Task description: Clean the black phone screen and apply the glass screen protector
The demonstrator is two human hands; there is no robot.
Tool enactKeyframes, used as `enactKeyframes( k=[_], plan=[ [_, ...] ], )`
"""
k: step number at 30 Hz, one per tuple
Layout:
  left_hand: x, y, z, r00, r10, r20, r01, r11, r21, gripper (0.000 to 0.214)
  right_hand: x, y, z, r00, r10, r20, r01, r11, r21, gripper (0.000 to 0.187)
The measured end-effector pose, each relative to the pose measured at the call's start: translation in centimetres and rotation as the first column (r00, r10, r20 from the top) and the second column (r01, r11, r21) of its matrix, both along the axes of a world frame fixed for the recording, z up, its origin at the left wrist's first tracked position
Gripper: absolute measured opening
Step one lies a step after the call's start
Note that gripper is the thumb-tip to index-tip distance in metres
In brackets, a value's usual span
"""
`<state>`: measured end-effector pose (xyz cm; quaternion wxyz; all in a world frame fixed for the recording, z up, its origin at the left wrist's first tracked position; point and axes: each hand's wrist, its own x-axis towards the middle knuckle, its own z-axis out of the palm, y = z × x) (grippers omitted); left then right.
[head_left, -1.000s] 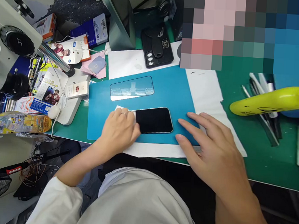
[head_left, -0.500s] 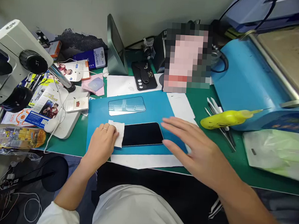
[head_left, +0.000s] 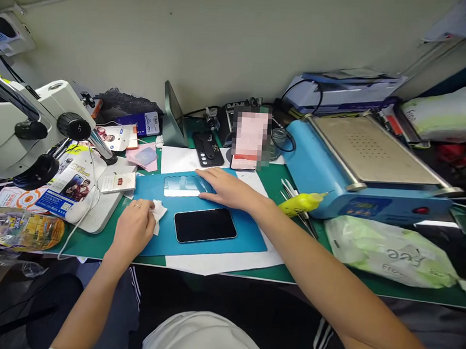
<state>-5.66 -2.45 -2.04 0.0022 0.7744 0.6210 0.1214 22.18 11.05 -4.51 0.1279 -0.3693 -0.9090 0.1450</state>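
The green bench [head_left: 90,245] carried a blue mat [head_left: 252,239]. Spread open, the right hand [head_left: 230,189] reached over the right end of the clear glass sheet; whether it touched could not be told. Bent-fingered, the left hand [head_left: 135,224] grasped a white wipe. The black phone [head_left: 205,225] lay right of the left hand, apart, and on the near side of the right. Far of the phone lay the glass sheet [head_left: 183,186]; left of it, the wipe [head_left: 158,214].
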Motion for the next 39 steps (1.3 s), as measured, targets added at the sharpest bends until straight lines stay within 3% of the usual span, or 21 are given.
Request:
enactKeyframes(
  k=[5, 10, 13, 17, 20, 22, 25, 27, 29, 33, 36, 39],
  plan=[
    [0.1, 0.1, -0.2, 0.999, 0.025, -0.031, -0.025, 1.000, -0.002, 0.022, 0.1, -0.8, 0.6, 1.000, 0.023, -0.013, -0.021, 0.994, 0.104, 0.071],
    [1.2, -0.5, 0.2, 0.999, 0.047, 0.007, -0.047, 0.997, 0.056, 0.053, 1.1, -2.4, 1.5, 0.997, 0.057, -0.047, -0.045, 0.974, 0.223, 0.060],
    [2.8, 0.3, 1.1, 0.994, -0.105, 0.002, 0.105, 0.991, 0.087, 0.070, 2.1, -3.8, 2.6, 0.996, 0.071, -0.050, -0.055, 0.960, 0.273, 0.053],
    [5.8, 2.3, 2.6, 0.934, -0.353, -0.050, 0.356, 0.927, 0.114, 0.092, 3.3, -6.0, 5.1, 0.992, 0.121, -0.032, -0.098, 0.912, 0.399, 0.044],
    [7.4, 3.1, 3.6, 0.891, -0.453, -0.046, 0.455, 0.885, 0.097, 0.094, 4.0, -7.7, 7.0, 0.983, 0.183, -0.008, -0.152, 0.838, 0.524, 0.043],
    [7.9, 2.9, 4.0, 0.883, -0.470, -0.018, 0.470, 0.881, 0.056, 0.088, 4.5, -8.8, 7.9, 0.975, 0.219, -0.027, -0.169, 0.822, 0.543, 0.047],
    [7.9, 1.9, 4.6, 0.888, -0.446, 0.109, 0.448, 0.894, 0.005, 0.083, 5.5, -10.3, 7.9, 0.959, 0.205, -0.197, -0.105, 0.900, 0.422, 0.077],
    [7.7, 0.9, 4.9, 0.866, -0.416, 0.278, 0.440, 0.898, -0.027, 0.086, 6.0, -11.4, 7.1, 0.921, 0.120, -0.370, -0.042, 0.976, 0.214, 0.108],
    [7.6, -0.2, 5.0, 0.795, -0.383, 0.471, 0.459, 0.887, -0.054, 0.094, 6.0, -12.4, 5.8, 0.873, 0.023, -0.488, -0.022, 1.000, 0.008, 0.125],
    [8.3, -2.1, 4.4, 0.659, -0.330, 0.676, 0.485, 0.874, -0.046, 0.116, 3.9, -14.3, 3.5, 0.875, -0.068, -0.479, -0.003, 0.990, -0.144, 0.120],
    [9.1, -2.7, 3.4, 0.646, -0.330, 0.689, 0.451, 0.893, 0.005, 0.119, 2.4, -15.0, 2.8, 0.858, -0.074, -0.508, 0.026, 0.995, -0.101, 0.106],
    [8.6, -2.5, 2.3, 0.641, -0.338, 0.690, 0.438, 0.898, 0.033, 0.113, 2.7, -14.6, 2.2, 0.851, -0.031, -0.524, 0.028, 1.000, -0.014, 0.093]
  ],
)
